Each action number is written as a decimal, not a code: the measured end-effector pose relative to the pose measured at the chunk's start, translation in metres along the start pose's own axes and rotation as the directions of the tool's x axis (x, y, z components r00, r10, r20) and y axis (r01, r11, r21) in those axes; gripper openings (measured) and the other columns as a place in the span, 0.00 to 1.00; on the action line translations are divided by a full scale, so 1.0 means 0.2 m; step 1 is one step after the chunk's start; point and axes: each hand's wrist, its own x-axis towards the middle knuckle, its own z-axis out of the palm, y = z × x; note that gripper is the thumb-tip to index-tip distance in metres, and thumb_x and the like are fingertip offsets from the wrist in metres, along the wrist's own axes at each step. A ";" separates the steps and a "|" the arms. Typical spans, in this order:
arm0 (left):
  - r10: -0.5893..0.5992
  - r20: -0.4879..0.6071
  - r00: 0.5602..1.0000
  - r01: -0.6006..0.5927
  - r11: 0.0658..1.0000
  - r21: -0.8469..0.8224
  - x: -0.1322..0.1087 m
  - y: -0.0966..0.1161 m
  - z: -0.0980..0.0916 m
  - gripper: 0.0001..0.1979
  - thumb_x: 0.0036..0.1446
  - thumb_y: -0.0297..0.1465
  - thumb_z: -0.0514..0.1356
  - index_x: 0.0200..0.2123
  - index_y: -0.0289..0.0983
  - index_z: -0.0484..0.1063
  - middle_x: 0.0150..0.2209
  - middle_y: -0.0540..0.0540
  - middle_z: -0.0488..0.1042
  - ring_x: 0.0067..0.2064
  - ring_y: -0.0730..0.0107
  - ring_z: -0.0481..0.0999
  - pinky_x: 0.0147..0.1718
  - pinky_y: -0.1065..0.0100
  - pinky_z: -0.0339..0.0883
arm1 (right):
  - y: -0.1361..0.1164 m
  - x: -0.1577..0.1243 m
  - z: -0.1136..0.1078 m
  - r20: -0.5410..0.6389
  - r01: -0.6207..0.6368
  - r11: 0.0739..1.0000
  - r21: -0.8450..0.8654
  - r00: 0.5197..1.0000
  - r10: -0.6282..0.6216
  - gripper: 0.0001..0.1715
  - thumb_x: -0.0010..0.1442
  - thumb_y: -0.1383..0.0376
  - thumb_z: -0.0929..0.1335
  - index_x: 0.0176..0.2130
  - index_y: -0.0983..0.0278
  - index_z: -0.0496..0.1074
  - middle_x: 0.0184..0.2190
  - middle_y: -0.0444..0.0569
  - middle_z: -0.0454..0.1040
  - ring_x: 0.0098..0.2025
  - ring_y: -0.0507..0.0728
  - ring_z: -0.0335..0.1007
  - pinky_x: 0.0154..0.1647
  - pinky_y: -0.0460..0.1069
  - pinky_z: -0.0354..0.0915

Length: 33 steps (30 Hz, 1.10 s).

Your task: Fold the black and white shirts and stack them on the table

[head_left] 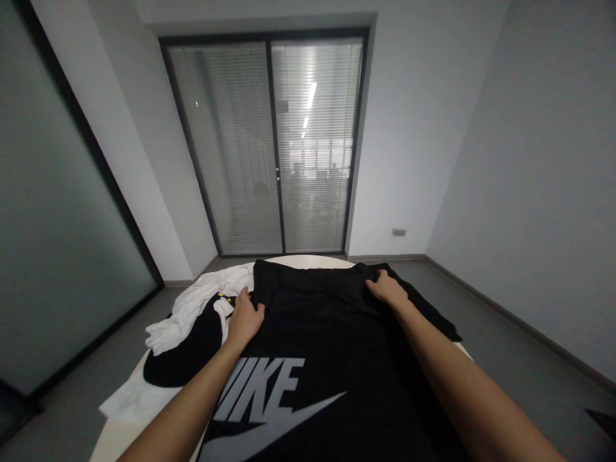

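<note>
A black garment (322, 333) with a large grey logo lies spread over a round white table (308, 260). My left hand (244, 316) rests on its left edge, fingers together and pressing flat on the cloth. My right hand (385, 289) is at the garment's far right part, fingers curled into the fabric there. Both forearms reach out over the cloth from the near edge.
White clothing (192, 308) and another black piece (183, 359) lie heaped at the table's left. Grey floor surrounds the table. A glass door with blinds (276, 147) stands at the far wall, a glass partition (52, 244) on the left, a plain wall on the right.
</note>
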 end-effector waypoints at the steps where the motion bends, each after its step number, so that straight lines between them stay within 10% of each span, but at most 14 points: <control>1: -0.002 0.015 1.000 0.002 1.000 0.015 -0.03 -0.01 -0.01 0.28 0.62 0.32 0.56 0.62 0.30 0.54 0.53 0.31 0.70 0.56 0.50 0.73 0.53 0.55 0.67 | 0.00 -0.02 -0.01 0.005 -0.034 0.999 -0.011 0.999 0.034 0.39 0.62 0.50 0.63 0.63 0.71 0.61 0.54 0.71 0.71 0.55 0.73 0.71 0.50 0.63 0.67; 12: 0.064 0.157 0.985 -0.096 0.973 0.210 -0.18 0.04 -0.17 0.30 0.58 0.17 0.52 0.63 0.32 0.54 0.50 0.33 0.72 0.49 0.52 0.78 0.47 0.57 0.69 | 0.05 -0.23 -0.02 -0.115 0.085 0.991 -0.106 0.989 -0.097 0.25 0.66 0.61 0.63 0.61 0.61 0.63 0.54 0.62 0.71 0.54 0.67 0.70 0.49 0.58 0.64; 16: 0.218 0.069 0.974 -0.229 0.923 0.310 -0.25 0.16 -0.22 0.26 0.60 0.20 0.50 0.63 0.30 0.58 0.52 0.32 0.68 0.52 0.47 0.74 0.48 0.53 0.68 | 0.00 -0.32 0.01 -0.259 0.349 0.892 -0.288 0.868 -0.423 0.20 0.68 0.60 0.61 0.55 0.61 0.71 0.57 0.60 0.68 0.58 0.67 0.62 0.56 0.60 0.57; 24: 0.627 0.497 0.600 -0.672 0.732 -0.113 -0.56 0.32 -0.11 0.35 0.62 0.42 0.59 0.69 0.48 0.52 0.73 0.44 0.41 0.72 0.46 0.42 0.67 0.45 0.45 | -0.15 -0.55 0.20 -0.183 0.625 0.749 -0.220 0.728 -0.661 0.26 0.70 0.53 0.58 0.58 0.61 0.71 0.58 0.55 0.71 0.61 0.63 0.61 0.66 0.60 0.45; 33: 0.478 0.694 0.538 -0.629 0.776 -0.047 -0.69 0.37 -0.26 0.38 0.61 0.50 0.55 0.71 0.52 0.48 0.73 0.43 0.40 0.72 0.36 0.37 0.64 0.31 0.36 | -0.12 -0.78 0.32 0.078 0.623 0.782 -0.002 0.780 -0.621 0.38 0.66 0.42 0.57 0.68 0.56 0.59 0.70 0.50 0.55 0.72 0.64 0.44 0.71 0.65 0.34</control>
